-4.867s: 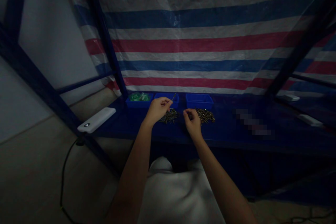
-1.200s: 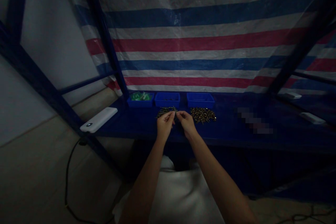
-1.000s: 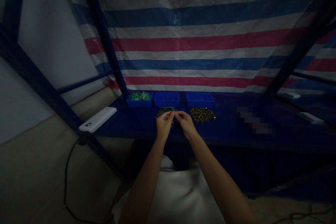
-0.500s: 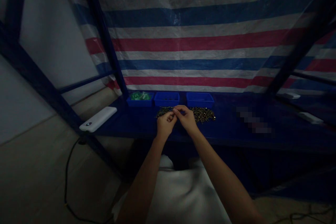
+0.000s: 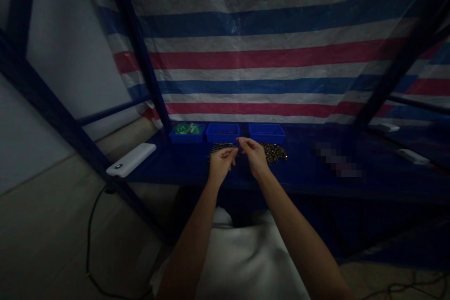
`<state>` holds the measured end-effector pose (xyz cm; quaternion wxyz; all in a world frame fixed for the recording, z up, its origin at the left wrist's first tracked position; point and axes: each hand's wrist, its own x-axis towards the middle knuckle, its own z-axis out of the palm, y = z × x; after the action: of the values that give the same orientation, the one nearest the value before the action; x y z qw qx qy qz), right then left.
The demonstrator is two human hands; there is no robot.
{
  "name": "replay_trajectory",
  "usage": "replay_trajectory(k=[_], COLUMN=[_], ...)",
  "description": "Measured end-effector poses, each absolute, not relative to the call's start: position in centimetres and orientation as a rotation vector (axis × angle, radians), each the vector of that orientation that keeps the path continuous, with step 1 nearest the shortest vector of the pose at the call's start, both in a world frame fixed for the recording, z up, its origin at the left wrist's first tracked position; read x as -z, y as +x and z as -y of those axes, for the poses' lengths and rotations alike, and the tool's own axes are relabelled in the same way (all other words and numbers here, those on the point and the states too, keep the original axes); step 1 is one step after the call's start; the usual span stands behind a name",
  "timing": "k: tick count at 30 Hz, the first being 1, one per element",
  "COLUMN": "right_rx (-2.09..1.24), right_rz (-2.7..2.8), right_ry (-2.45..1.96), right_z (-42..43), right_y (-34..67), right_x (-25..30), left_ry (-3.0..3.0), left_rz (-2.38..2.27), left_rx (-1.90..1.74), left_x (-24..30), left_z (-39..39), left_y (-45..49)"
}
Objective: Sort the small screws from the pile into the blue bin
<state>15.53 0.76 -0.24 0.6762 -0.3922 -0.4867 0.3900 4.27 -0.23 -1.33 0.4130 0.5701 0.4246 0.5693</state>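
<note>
My left hand [image 5: 221,162] is pinched closed above the front of the blue table, its fingertips close to those of my right hand [image 5: 255,154]. The right hand is also pinched, thumb against forefinger. Whatever sits between the fingertips is too small and dark to name. Just behind the left hand lies a pile of thin silvery screws or pins [image 5: 218,146], partly hidden by it. Beside and behind the right hand is a heap of brassy screw-like pieces [image 5: 276,152], partly covered by that hand.
Three blue trays line the table's back: one with green-and-white plastic bits [image 5: 187,129], a middle tray [image 5: 222,138] with a few small pieces, and a right tray [image 5: 267,138]. A white power bank-like box [image 5: 131,159] lies left. Blue posts [image 5: 137,42] frame the table [image 5: 183,164].
My fingertips, together before, have drawn slightly apart. The right hand has shifted a little to the right and up; the left hand's fingers have straightened somewhat.
</note>
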Motion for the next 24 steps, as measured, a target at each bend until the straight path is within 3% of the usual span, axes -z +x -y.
replay_trajectory(k=[8, 12, 18, 24], right_rx=[-0.245, -0.158, -0.105, -0.108], right_rz=[1.234, 1.342, 1.431, 1.462], right_ry=[-1.011, -1.009, -1.005, -1.05], right_z=[-2.0, -1.3, -0.4, -0.4], right_y=[18.0, 17.8, 17.4, 17.4], right_x=[4.0, 3.8, 3.3, 3.5], left_ry=[1.366, 1.446, 1.59, 1.418], left_rz=[-0.911, -0.723, -1.072, -0.505], left_rx=[-1.548, -1.497, -1.271, -1.42], left_x=[-4.0, -5.7, -5.2, -6.1], left_z=[-0.8, -1.0, -2.0, -1.5], left_y=[2.4, 1.4, 0.8, -1.7])
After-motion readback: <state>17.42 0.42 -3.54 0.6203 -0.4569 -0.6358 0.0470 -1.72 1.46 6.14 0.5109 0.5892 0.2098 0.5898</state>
